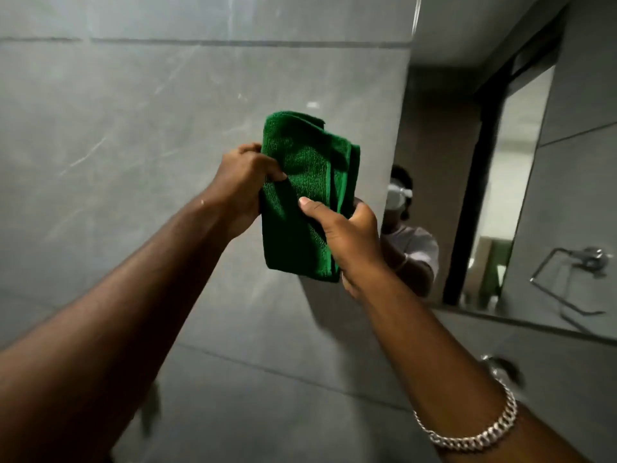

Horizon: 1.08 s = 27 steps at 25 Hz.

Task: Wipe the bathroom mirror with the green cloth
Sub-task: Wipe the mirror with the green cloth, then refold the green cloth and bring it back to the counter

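A folded green cloth hangs upright in front of me, held up by both hands. My left hand pinches its left edge near the middle. My right hand grips its lower right side, thumb laid across the front. The bathroom mirror fills the right part of the view, its left edge just behind the cloth. In it a person's reflection shows beside my right hand. The cloth does not touch the glass.
Grey tiled wall covers the left and centre. A metal towel ring shows at the right. A dark doorway is reflected in the mirror. A silver chain bracelet is on my right wrist.
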Motion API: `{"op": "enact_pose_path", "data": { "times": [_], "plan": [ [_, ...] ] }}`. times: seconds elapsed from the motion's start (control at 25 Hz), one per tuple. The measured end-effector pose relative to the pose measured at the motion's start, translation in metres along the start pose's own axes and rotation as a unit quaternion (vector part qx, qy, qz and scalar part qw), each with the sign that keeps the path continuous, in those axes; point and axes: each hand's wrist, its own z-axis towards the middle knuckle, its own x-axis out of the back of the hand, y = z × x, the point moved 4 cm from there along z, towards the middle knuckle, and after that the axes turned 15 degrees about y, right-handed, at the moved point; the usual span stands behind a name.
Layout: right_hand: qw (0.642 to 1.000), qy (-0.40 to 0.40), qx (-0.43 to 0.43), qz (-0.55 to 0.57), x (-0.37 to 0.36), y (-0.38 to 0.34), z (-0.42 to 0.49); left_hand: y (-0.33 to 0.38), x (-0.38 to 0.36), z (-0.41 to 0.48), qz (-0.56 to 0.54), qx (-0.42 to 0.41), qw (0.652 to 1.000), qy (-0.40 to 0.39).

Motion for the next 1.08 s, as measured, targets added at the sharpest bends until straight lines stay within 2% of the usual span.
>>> {"op": "enact_pose_path", "data": {
  "times": [0.08, 0.28, 0.36, 0.44, 0.6, 0.68, 0.76, 0.84, 0.92, 1.08],
  "plan": [
    [0.998, -0.050, -0.041, 0.014, -0.018, 0.032, -0.044, -0.012, 0.043, -0.008, 0.054, 0.036, 0.998, 0.014],
    [0.986, -0.103, -0.130, -0.008, -0.070, 0.105, -0.145, -0.052, 0.153, -0.018, 0.146, 0.103, 0.983, 0.038],
    [0.978, -0.094, -0.185, -0.017, -0.094, 0.142, -0.188, -0.083, 0.204, -0.014, 0.187, 0.125, 0.973, 0.060],
    [0.966, -0.067, -0.250, -0.016, -0.108, 0.183, -0.229, -0.125, 0.241, -0.012, 0.213, 0.163, 0.962, 0.049],
    [0.926, -0.026, -0.376, -0.023, -0.103, 0.269, -0.323, -0.223, 0.301, -0.028, 0.196, 0.270, 0.942, 0.049],
    [0.901, 0.005, -0.429, -0.064, -0.092, 0.316, -0.373, -0.286, 0.328, -0.051, 0.226, 0.330, 0.915, 0.040],
    [0.860, 0.029, -0.500, -0.094, -0.076, 0.362, -0.423, -0.353, 0.355, -0.081, 0.259, 0.376, 0.889, 0.028],
    [0.816, 0.045, -0.565, -0.112, -0.062, 0.406, -0.470, -0.415, 0.387, -0.113, 0.298, 0.397, 0.867, 0.040],
    [0.788, 0.066, -0.598, -0.132, -0.054, 0.448, -0.505, -0.467, 0.415, -0.138, 0.321, 0.407, 0.854, 0.045],
    [0.758, 0.088, -0.604, -0.229, -0.044, 0.534, -0.563, -0.564, 0.466, -0.175, 0.382, 0.398, 0.832, 0.056]
  ]
}}
